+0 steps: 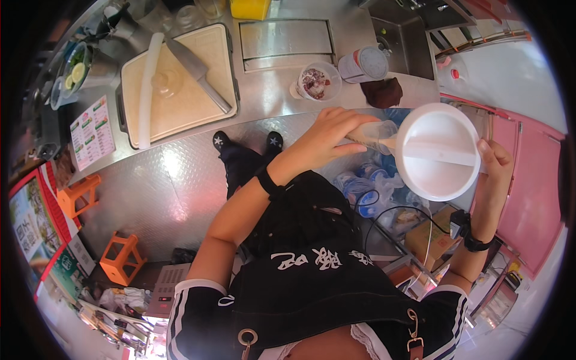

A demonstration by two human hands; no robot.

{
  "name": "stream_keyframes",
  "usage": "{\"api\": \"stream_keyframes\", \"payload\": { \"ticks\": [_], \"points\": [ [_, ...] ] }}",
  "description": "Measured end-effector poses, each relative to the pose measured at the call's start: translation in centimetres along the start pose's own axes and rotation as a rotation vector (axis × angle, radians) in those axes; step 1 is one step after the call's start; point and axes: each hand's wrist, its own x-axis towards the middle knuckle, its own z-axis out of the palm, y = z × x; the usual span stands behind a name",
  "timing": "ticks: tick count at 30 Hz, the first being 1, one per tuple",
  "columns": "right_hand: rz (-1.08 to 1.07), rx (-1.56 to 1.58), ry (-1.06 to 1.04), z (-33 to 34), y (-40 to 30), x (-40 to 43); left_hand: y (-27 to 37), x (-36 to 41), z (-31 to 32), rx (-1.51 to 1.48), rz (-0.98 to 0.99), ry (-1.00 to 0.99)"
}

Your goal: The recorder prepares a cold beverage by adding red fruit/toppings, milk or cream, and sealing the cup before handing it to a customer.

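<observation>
My left hand (335,137) is wrapped around a clear measuring cup (375,137) with markings, tilted on its side. The cup's mouth points at a white round plastic container (436,180), which has a bar across its recessed face. Between cup and container shows something tan; I cannot tell whether it is liquid or a spout. My right hand (495,157) grips the container at its right rim, with some fingers hidden. Both are in the air, in front of the counter edge. On the counter beyond stands a clear plastic cup (317,83) with red and white contents.
A can (363,65) and a dark brown cloth (382,92) sit near the sink (400,40). On the left, a cutting board (198,105) bears a knife (193,67), a white rod (150,90) and a clear dome lid (166,83). Orange stools (121,258) stand on the floor.
</observation>
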Motion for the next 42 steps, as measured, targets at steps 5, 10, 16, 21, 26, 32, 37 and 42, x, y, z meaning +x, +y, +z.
{"api": "stream_keyframes", "payload": {
  "ticks": [5, 10, 16, 21, 26, 32, 37, 42],
  "points": [
    [-0.014, -0.008, 0.022, 0.1, -0.2, 0.1, -0.3, 0.2, 0.2, -0.014, 0.014, 0.008],
    [-0.029, 0.002, -0.011, -0.5, -0.2, 0.3, -0.4, 0.5, 0.4, -0.012, 0.042, 0.021],
    [-0.022, 0.01, 0.047, -0.6, 0.2, 0.6, -0.7, 0.6, 0.7, -0.032, 0.055, 0.037],
    [-0.028, 0.005, 0.057, -0.9, 0.6, 0.8, -0.7, 0.8, 0.8, -0.032, 0.056, 0.039],
    [-0.011, -0.009, 0.041, -1.4, 1.0, 0.9, -0.8, 0.9, 0.9, -0.046, 0.03, 0.018],
    [-0.004, 0.001, 0.043, -1.2, 0.4, 0.8, -0.9, 1.0, 1.1, -0.07, 0.011, 0.025],
    [-0.007, 0.003, 0.027, -1.3, 0.3, 0.9, -0.8, 1.2, 1.1, -0.078, -0.005, 0.008],
    [-0.059, 0.07, 0.043, -1.7, 1.7, 1.2, -0.9, 1.2, 1.3, -0.073, 0.03, 0.038]
  ]
}}
